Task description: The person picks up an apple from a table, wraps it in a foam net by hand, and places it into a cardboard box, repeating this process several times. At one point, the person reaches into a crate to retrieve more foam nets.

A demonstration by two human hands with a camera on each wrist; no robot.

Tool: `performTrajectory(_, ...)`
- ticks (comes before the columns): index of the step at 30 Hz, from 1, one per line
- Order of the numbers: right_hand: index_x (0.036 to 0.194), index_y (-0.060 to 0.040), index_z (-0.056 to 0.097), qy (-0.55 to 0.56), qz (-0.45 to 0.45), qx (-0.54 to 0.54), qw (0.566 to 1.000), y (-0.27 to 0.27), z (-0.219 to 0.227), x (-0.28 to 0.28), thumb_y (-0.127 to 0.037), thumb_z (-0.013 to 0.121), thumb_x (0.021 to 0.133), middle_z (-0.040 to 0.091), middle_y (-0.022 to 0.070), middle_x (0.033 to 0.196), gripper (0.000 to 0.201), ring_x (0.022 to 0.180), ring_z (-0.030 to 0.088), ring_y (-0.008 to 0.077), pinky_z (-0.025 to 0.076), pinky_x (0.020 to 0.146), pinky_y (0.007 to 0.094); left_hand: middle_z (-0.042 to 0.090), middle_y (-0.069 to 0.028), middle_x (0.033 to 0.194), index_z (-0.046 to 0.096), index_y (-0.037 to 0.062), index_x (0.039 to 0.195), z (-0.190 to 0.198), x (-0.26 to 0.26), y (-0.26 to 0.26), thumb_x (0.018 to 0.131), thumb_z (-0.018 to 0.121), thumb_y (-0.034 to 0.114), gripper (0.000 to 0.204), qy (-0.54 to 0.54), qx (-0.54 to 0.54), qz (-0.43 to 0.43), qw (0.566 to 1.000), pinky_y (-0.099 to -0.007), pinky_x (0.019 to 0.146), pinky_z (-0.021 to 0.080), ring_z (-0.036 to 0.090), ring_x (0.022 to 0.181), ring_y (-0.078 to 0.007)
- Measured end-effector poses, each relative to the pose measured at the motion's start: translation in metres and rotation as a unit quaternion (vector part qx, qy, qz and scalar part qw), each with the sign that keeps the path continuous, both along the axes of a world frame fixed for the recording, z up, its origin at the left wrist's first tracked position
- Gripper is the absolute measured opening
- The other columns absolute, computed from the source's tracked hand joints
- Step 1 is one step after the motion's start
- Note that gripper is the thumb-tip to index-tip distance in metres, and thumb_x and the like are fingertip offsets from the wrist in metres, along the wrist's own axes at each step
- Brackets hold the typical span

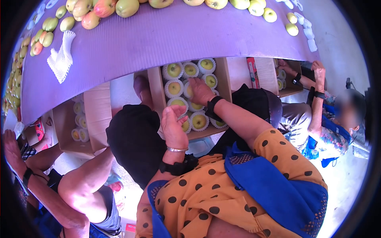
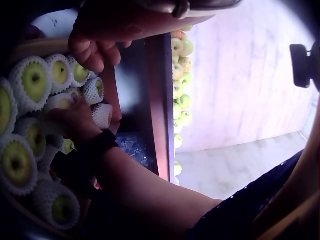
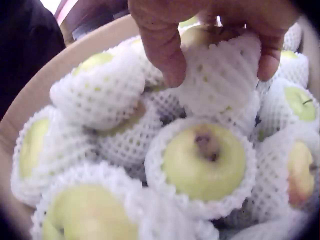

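My right hand (image 1: pixel 201 92) reaches into a cardboard box (image 1: pixel 223 77) full of apples in white foam nets. In the right wrist view its thumb and fingers grip a netted apple (image 3: pixel 220 77) from above, on either side. Other netted apples lie around it, one with a brown blemish (image 3: pixel 206 155) facing up. My left hand (image 1: pixel 174 129) hangs over the near left part of the box, palm turned inward, fingers loosely bent and holding nothing. In the left wrist view the left hand's fingers (image 2: pixel 92 52) are above the box, apart from the apples.
A purple-covered table (image 1: pixel 170 39) stands beyond the box, with loose apples (image 1: pixel 127 7) along its far side and an empty foam net (image 1: pixel 61 57) on it. People sit at both sides, beside other boxes, one at left (image 1: pixel 71 135). My knees (image 1: pixel 133 139) flank the box.
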State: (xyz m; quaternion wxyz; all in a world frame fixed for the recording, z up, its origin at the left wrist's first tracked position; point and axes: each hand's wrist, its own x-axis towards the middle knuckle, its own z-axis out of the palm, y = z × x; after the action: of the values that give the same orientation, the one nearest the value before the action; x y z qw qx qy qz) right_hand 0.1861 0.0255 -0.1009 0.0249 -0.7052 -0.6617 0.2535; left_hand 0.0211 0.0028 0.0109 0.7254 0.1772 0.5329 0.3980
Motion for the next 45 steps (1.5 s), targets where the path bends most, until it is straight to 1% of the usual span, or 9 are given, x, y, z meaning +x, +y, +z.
performTrajectory(5,0.115,0.0018,0.038,-0.011,0.033,0.071,0.997,-0.004,-0.012,-0.005,-0.015,0.066,0.061,0.044,0.0201,0.109,0.063,0.098,0.044,0.0340,0.039,0.084,0.0367,0.056,-0.0098,0.089,0.047,0.0048,0.091,-0.001,-0.001,0.000,0.090,0.032,0.035,0.033,-0.002,0.000,0.002,1.000,-0.0306,0.071,0.040,0.053,0.086,-0.0183)
performTrajectory(11,0.114,0.0022,0.040,-0.021,0.033,0.056,0.998,-0.004,-0.016,-0.012,-0.012,0.064,0.062,0.039,0.0211,0.117,0.058,0.098,0.044,0.0359,0.039,0.085,0.0371,0.056,-0.0082,0.090,0.049,0.0051,0.091,-0.002,-0.002,-0.002,0.090,0.034,0.033,0.031,-0.010,-0.012,0.005,1.000,-0.0299,0.070,0.041,0.053,0.086,-0.0167)
performTrajectory(18,0.115,0.0011,0.038,0.017,0.032,0.091,0.995,-0.004,-0.025,-0.008,-0.011,0.065,0.061,0.039,0.0212,0.115,0.062,0.099,0.044,0.0361,0.041,0.084,0.0390,0.056,-0.0072,0.088,0.049,0.0058,0.090,-0.004,-0.002,-0.001,0.090,0.035,0.032,0.030,-0.006,-0.007,0.003,1.000,-0.0292,0.069,0.041,0.054,0.086,-0.0161)
performTrajectory(24,0.109,0.0010,0.043,0.045,0.012,0.033,0.998,-0.002,-0.012,-0.005,-0.013,0.066,0.059,0.045,0.0206,0.108,0.057,0.099,0.045,0.0351,0.039,0.085,0.0384,0.055,-0.0083,0.087,0.047,0.0057,0.090,-0.004,-0.002,-0.003,0.090,0.032,0.036,0.034,0.000,-0.004,-0.006,1.000,-0.0305,0.069,0.041,0.053,0.084,-0.0174)
performTrajectory(29,0.104,0.0033,0.046,0.010,0.017,-0.010,1.000,0.004,0.008,-0.002,-0.020,0.067,0.058,0.052,0.0202,0.098,0.056,0.099,0.047,0.0334,0.040,0.084,0.0381,0.055,-0.0080,0.085,0.047,0.0056,0.089,-0.003,0.000,-0.002,0.090,0.032,0.036,0.034,0.000,-0.007,-0.011,1.000,-0.0306,0.069,0.041,0.053,0.083,-0.0171)
performTrajectory(33,0.104,0.0035,0.046,0.038,-0.022,-0.036,0.998,0.009,0.005,0.011,-0.020,0.066,0.057,0.052,0.0218,0.099,0.056,0.098,0.049,0.0335,0.042,0.082,0.0372,0.056,-0.0082,0.086,0.047,0.0056,0.089,-0.001,0.000,-0.001,0.090,0.032,0.036,0.034,0.012,-0.005,-0.002,1.000,-0.0303,0.068,0.041,0.053,0.083,-0.0169)
performTrajectory(35,0.112,0.0028,0.042,0.049,-0.017,-0.094,0.994,0.008,0.016,0.015,-0.022,0.067,0.056,0.049,0.0233,0.107,0.066,0.096,0.050,0.0347,0.040,0.085,0.0376,0.056,-0.0085,0.086,0.047,0.0053,0.089,-0.002,0.000,0.001,0.090,0.032,0.035,0.034,0.019,0.005,0.008,1.000,-0.0303,0.068,0.041,0.053,0.083,-0.0169)
performTrajectory(41,0.106,0.0024,0.045,0.053,0.078,-0.057,0.994,-0.031,0.001,0.000,-0.019,0.065,0.059,0.051,0.0226,0.099,0.056,0.094,0.049,0.0342,0.042,0.081,0.0373,0.056,-0.0089,0.087,0.047,0.0050,0.089,-0.005,-0.001,0.001,0.089,0.033,0.034,0.033,0.029,0.004,0.038,0.999,-0.0308,0.068,0.041,0.054,0.083,-0.0182)
performTrajectory(45,0.108,0.0013,0.043,0.040,0.047,-0.028,0.998,-0.044,0.016,-0.012,-0.017,0.066,0.059,0.049,0.0215,0.102,0.057,0.097,0.047,0.0343,0.040,0.084,0.0369,0.056,-0.0093,0.087,0.047,0.0051,0.089,-0.007,-0.002,0.000,0.089,0.034,0.034,0.032,0.027,0.000,0.038,0.999,-0.0308,0.068,0.041,0.054,0.083,-0.0188)
